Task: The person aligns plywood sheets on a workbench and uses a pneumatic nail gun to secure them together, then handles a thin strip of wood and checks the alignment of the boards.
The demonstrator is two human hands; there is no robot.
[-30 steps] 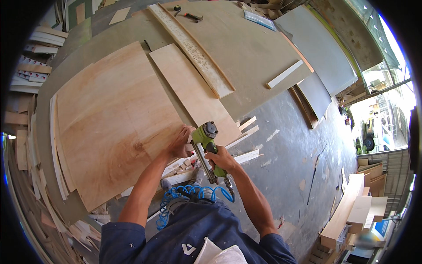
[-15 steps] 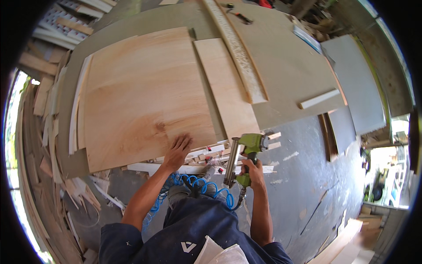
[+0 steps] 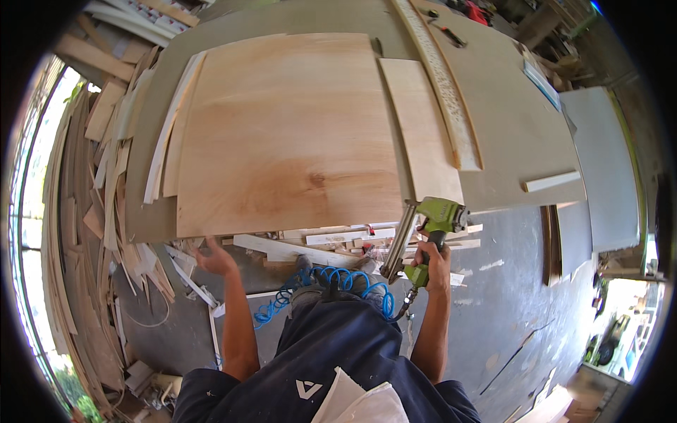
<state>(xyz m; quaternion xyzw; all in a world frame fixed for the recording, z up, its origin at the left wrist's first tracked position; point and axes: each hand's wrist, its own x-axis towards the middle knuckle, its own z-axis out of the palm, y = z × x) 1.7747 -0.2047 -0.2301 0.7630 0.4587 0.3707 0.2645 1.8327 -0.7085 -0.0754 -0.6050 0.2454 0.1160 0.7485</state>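
Observation:
A large plywood panel lies on the workbench. Just below its near edge, towards the left corner, is my left hand, thumb up and apart from the other fingers, which are partly hidden; whether it touches the edge I cannot tell. My right hand is wrapped round the handle of a green pneumatic nail gun, its long magazine slanting down to the left. From the gun's base a coiled blue air hose loops across in front of my body.
Right of the panel lie a narrower plywood strip and a long channel-like board. A short white batten rests on the bench. Loose wood strips lie beneath the near edge, and scrap boards pile up at left.
My left hand has left the panel's top and moved left, to below its near edge. The nail gun stays in my right hand. The whole view has shifted, with the bench appearing further right.

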